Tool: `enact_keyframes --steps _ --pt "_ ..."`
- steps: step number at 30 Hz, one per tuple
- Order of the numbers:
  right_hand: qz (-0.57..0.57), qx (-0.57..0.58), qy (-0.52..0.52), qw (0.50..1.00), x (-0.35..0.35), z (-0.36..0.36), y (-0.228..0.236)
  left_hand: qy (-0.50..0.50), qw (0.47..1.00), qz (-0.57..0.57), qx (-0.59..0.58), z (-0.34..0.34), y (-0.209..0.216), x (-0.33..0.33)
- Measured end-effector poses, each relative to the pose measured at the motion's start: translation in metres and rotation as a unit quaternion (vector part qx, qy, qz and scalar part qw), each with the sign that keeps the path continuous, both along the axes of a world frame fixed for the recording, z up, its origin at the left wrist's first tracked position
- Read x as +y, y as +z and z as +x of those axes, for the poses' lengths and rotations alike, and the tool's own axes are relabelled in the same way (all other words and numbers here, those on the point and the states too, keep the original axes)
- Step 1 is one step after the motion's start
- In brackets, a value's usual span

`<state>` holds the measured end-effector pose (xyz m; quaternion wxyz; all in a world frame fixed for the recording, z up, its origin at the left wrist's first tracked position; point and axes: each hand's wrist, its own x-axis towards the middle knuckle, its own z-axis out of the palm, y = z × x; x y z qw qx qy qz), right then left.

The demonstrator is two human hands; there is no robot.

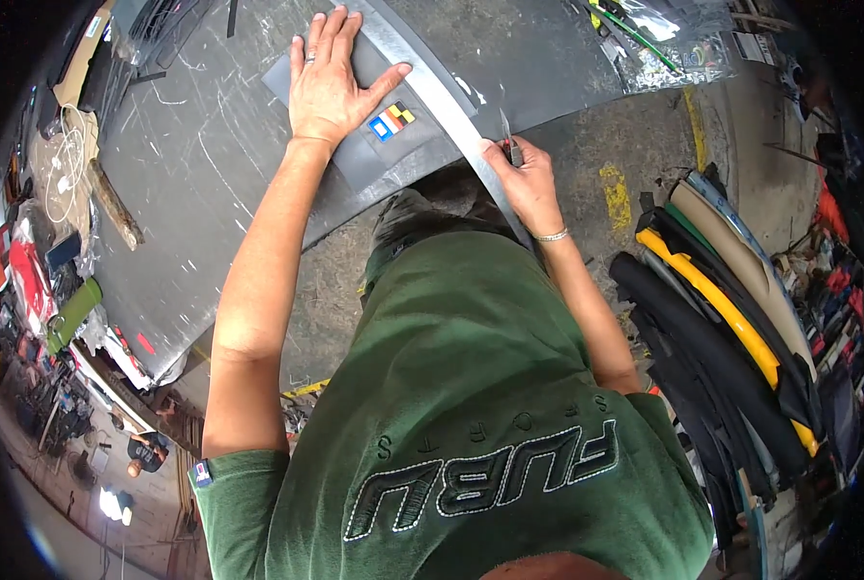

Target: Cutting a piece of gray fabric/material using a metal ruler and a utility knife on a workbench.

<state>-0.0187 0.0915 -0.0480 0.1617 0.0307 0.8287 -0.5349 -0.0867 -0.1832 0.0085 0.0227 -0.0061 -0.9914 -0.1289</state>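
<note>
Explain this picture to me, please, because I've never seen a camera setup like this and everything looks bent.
There's no machine here, just a person's two bare hands. A wide fisheye camera on their head looks down, which bends straight edges and shows their green shirt below. The left hand lies spread on a gray sheet with a small colorful patch, on a scratched dark table. A long metal strip runs past that hand toward the person. The right hand, beside the strip, holds a knife, blade upward in the picture. Rolled materials, including a yellow roll, lie at right.
</note>
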Motion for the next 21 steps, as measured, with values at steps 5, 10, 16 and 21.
enact_keyframes --steps 5,10,16,21 --pt "-0.012 0.012 0.0 1.0 0.001 0.0 -0.001 -0.006 1.0 0.001 0.008 0.0 -0.002 -0.001" --pt "0.001 -0.014 0.0 1.0 0.0 -0.002 0.006 -0.003 1.0 0.006 0.012 0.001 -0.003 -0.001" --pt "-0.01 -0.068 -0.001 0.998 0.002 -0.003 0.007 -0.003 1.0 0.004 0.009 0.0 -0.002 -0.001" --pt "-0.014 -0.034 -0.012 0.999 -0.001 -0.001 0.008 -0.002 0.999 0.005 0.034 -0.001 -0.02 -0.009"
